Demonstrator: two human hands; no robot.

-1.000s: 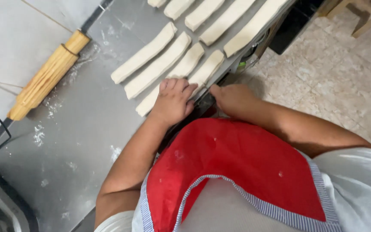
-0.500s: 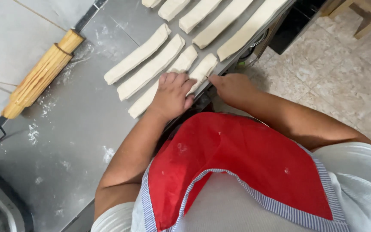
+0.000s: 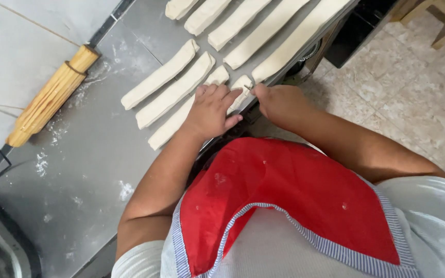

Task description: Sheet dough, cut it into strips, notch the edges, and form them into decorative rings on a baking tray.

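Observation:
Several long pale dough strips lie side by side on a grey steel table. My left hand lies flat on the dough strip nearest the table's edge and holds it down, fingers pointing toward the strip's far end. My right hand is closed just beside those fingertips, past the table's edge. A small thin blade sticks out of it and touches the end of the strip. A red apron with a striped hem covers my chest.
A wooden rolling pin lies at the table's left, next to a tiled wall. More dough strips fill the far end of the table. Flour specks dot the steel. Beige floor tiles and a wooden stool leg are on the right.
Both hands have slid a little along the strip toward its far end. My right hand has drawn closer to my left fingertips, and the blade tip now shows.

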